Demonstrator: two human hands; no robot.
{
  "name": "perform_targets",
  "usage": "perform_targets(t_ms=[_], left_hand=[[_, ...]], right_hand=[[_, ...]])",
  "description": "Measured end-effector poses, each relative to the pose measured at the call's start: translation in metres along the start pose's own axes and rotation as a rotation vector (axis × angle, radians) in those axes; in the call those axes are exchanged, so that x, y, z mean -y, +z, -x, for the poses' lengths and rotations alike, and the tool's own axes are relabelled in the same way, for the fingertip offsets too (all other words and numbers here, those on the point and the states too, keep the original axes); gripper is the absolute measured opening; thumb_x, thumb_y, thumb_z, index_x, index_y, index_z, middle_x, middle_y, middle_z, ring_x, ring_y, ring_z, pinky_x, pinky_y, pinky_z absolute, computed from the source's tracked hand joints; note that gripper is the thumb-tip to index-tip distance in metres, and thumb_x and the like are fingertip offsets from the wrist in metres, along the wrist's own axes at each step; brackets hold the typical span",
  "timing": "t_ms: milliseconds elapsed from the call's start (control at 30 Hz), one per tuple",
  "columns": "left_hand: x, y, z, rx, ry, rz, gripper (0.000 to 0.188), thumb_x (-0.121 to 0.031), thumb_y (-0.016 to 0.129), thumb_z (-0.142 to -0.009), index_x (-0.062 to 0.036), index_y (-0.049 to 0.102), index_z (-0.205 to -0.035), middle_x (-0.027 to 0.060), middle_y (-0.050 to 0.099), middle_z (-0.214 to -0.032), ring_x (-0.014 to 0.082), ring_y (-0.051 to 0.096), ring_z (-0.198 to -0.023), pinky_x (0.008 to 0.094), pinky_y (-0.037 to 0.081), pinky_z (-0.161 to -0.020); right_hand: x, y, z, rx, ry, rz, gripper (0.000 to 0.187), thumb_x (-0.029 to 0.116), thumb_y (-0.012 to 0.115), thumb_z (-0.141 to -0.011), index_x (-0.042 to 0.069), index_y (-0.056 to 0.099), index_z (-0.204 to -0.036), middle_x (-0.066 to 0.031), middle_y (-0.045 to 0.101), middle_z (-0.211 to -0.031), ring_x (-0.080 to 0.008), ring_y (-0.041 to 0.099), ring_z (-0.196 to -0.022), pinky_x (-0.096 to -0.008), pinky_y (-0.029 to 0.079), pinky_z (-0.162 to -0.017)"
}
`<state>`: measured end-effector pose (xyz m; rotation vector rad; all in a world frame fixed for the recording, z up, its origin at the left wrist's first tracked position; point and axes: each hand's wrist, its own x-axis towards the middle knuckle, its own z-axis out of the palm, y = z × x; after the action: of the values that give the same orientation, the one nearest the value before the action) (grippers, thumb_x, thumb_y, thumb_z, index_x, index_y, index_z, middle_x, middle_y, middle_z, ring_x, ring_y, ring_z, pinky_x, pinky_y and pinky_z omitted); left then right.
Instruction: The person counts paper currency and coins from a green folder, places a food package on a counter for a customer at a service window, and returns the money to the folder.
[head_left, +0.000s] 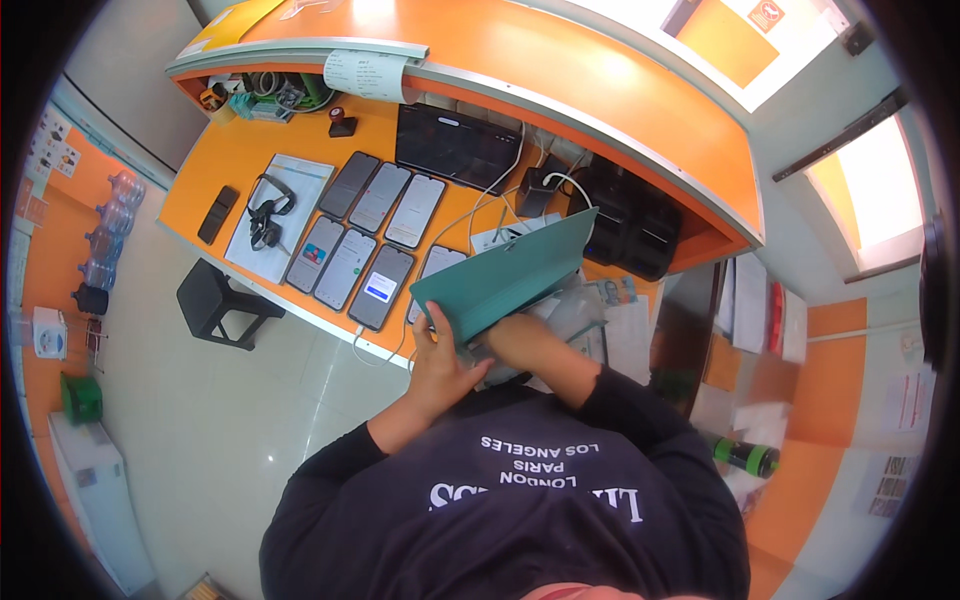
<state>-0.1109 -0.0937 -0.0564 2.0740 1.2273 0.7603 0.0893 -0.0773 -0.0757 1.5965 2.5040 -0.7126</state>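
A flat teal panel, like a folder cover or box lid, stands tilted over the front edge of the desk. My left hand grips its lower left corner, fingers on the face and thumb stretched toward the right. Under the panel's lower edge reaches my right hand, its fingers hidden from view. Beside the right wrist is a translucent plastic container or bag, and what it holds cannot be made out. Just left of the panel a phone lies partly covered by it.
Several phones, one on a cable, lie on the orange desk. Left of them are papers with a black strapped device and a dark handset. Behind stand a black tablet and a raised shelf. A black stool is at left.
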Motion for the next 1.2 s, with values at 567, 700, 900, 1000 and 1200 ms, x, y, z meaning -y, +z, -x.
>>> perform_targets(t_ms=[567, 700, 900, 1000, 1200], left_hand=[[0.002, -0.003, -0.004, -0.080, 0.020, -0.032, 0.133, -0.025, 0.086, -0.078, 0.0029, -0.017, -0.157, 0.0363, 0.014, -0.148, 0.0520, 0.033, -0.133, 0.0507, 0.037, -0.111], [0.003, 0.006, -0.008, -0.087, 0.090, -0.001, 0.120, -0.020, 0.079, -0.083, 0.0074, -0.011, -0.157, 0.0382, 0.021, -0.144, 0.0536, 0.035, -0.129, 0.0523, 0.039, -0.108], [0.005, 0.006, -0.007, -0.112, 0.085, -0.005, 0.112, -0.012, 0.073, -0.084, 0.0098, -0.010, -0.156, 0.0384, 0.022, -0.143, 0.0533, 0.035, -0.127, 0.0532, 0.037, -0.108], [0.004, 0.005, -0.010, -0.118, 0.099, -0.017, 0.112, -0.011, 0.073, -0.084, 0.0100, -0.010, -0.156, 0.0382, 0.022, -0.145, 0.0533, 0.034, -0.128, 0.0525, 0.037, -0.109], [0.002, 0.004, -0.011, -0.125, 0.082, 0.011, 0.111, -0.008, 0.072, -0.083, 0.0092, -0.011, -0.156, 0.0374, 0.021, -0.147, 0.0536, 0.033, -0.131, 0.0511, 0.039, -0.109]], right_hand=[[0.018, -0.007, -0.015, 0.232, -0.095, 0.123, 0.025, 0.025, 0.059, -0.090, 0.014, 0.079, -0.099, -0.0136, 0.076, -0.103, -0.0313, 0.074, -0.096, -0.0448, 0.058, -0.082], [-0.013, 0.085, -0.033, -0.209, -0.086, 0.016, 0.028, 0.024, 0.057, -0.091, 0.010, 0.079, -0.101, -0.0152, 0.076, -0.103, -0.0316, 0.074, -0.096, -0.0442, 0.058, -0.082], [0.006, 0.034, -0.021, 0.004, -0.017, 0.049, 0.029, 0.026, 0.058, -0.090, 0.007, 0.079, -0.096, -0.0156, 0.076, -0.094, -0.0309, 0.075, -0.091, -0.0433, 0.058, -0.081], [0.008, 0.031, -0.023, -0.002, 0.005, 0.067, 0.028, 0.027, 0.059, -0.090, 0.007, 0.080, -0.092, -0.0143, 0.076, -0.090, -0.0311, 0.075, -0.088, -0.0438, 0.058, -0.078], [0.004, 0.011, -0.021, 0.101, -0.084, 0.187, 0.027, 0.027, 0.060, -0.090, 0.009, 0.080, -0.092, -0.0136, 0.076, -0.090, -0.0310, 0.075, -0.086, -0.0444, 0.058, -0.074]])
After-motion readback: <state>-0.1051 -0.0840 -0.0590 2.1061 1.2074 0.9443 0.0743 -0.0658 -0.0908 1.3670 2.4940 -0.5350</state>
